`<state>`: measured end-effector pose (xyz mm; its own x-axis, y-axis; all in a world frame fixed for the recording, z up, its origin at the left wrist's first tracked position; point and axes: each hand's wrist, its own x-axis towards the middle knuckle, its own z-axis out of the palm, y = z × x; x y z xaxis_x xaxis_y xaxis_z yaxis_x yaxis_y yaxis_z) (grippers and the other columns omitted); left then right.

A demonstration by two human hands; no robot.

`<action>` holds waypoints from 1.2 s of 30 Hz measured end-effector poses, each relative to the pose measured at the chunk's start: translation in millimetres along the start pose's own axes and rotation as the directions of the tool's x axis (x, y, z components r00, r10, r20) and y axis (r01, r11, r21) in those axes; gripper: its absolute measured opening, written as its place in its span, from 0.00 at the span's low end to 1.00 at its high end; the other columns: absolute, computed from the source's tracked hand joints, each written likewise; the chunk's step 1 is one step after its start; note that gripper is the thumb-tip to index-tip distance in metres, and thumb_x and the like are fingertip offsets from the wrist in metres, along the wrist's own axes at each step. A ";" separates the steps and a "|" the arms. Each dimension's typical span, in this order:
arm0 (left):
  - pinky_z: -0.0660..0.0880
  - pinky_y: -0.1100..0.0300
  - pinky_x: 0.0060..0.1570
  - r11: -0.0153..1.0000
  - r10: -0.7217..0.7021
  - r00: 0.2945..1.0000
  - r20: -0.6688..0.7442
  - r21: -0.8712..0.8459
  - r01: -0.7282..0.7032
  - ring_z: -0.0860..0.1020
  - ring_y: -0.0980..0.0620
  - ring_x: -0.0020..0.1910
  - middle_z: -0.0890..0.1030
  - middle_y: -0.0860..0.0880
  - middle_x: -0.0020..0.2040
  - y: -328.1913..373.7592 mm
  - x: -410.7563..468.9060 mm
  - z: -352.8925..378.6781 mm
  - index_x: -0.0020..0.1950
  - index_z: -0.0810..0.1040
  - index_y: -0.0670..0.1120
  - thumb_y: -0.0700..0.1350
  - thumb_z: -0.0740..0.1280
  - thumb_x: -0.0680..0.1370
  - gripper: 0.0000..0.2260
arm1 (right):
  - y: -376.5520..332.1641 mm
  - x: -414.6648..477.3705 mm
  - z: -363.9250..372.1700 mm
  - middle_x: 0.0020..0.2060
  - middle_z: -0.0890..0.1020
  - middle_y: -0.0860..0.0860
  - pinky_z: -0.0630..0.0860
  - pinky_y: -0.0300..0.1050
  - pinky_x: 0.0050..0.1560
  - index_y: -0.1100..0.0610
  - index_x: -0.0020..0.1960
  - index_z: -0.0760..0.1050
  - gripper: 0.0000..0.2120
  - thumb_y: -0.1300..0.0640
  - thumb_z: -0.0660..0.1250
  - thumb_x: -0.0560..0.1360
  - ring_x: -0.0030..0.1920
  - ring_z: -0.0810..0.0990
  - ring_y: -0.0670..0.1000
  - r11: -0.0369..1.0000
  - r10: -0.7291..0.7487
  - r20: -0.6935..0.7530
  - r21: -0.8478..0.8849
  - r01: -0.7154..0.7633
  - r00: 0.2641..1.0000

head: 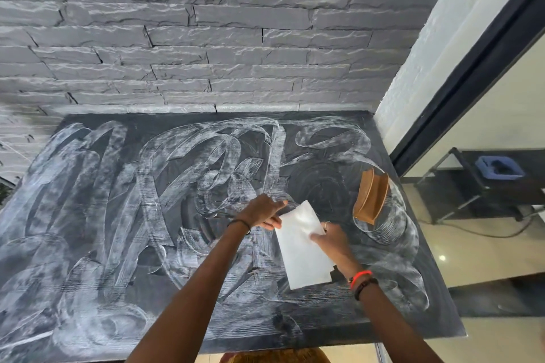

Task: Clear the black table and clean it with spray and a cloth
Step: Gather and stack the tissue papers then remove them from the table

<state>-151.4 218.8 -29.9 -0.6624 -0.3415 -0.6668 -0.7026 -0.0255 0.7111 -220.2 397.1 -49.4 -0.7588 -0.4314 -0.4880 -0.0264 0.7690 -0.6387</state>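
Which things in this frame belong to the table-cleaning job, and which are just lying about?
Job in hand:
black table, streaked with white smears
white cloth, held by the left hand and right hand
brown holder, standing on the table, not yet cleared

Lying about:
black rack beside the table
blue tub on the rack
cable on the floor

Grey stone wall (206,38), black cart (472,194)
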 end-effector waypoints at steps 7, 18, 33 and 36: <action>0.81 0.48 0.47 0.988 -0.047 0.966 -0.254 0.128 0.082 0.82 0.38 0.47 0.82 0.35 0.46 -53.7 20.2 22.7 0.47 0.76 0.35 0.53 0.68 0.75 0.19 | 18.5 10.7 -2.5 0.37 0.79 0.50 0.68 0.37 0.32 0.60 0.48 0.78 0.09 0.58 0.70 0.69 0.39 0.77 0.51 0.992 -0.057 -0.068 -0.113 0.049 0.996; 0.74 0.54 0.41 0.979 -0.024 0.967 -0.255 0.189 0.074 0.80 0.44 0.45 0.81 0.39 0.43 -65.5 12.5 68.2 0.48 0.77 0.36 0.55 0.75 0.69 0.23 | 40.0 20.0 10.3 0.41 0.79 0.50 0.74 0.44 0.41 0.58 0.50 0.75 0.15 0.52 0.73 0.68 0.44 0.79 0.51 0.994 -0.040 -0.084 -0.106 0.031 0.996; 0.76 0.45 0.57 0.901 0.159 0.985 0.060 -0.416 -0.120 0.78 0.41 0.59 0.79 0.40 0.60 -6.0 -0.5 68.2 0.64 0.70 0.41 0.45 0.73 0.62 0.32 | 44.1 21.2 -44.3 0.55 0.81 0.54 0.78 0.50 0.55 0.61 0.65 0.69 0.29 0.62 0.76 0.67 0.54 0.80 0.54 0.812 -0.169 0.170 0.583 0.040 0.971; 0.75 0.45 0.60 0.878 0.218 0.968 0.127 -0.458 -0.138 0.78 0.41 0.59 0.79 0.41 0.61 14.0 -0.6 65.7 0.63 0.73 0.44 0.41 0.72 0.66 0.25 | 41.6 14.5 -66.7 0.56 0.81 0.56 0.77 0.55 0.57 0.61 0.64 0.71 0.28 0.59 0.76 0.67 0.57 0.80 0.56 0.698 -0.257 0.271 0.716 -0.016 0.928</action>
<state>-177.9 280.4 -34.2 -0.8271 -0.2169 -0.5186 -0.4067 -0.4059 0.8184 -275.7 454.4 -43.4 -0.5207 -0.7256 -0.4498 0.4596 0.2057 -0.8640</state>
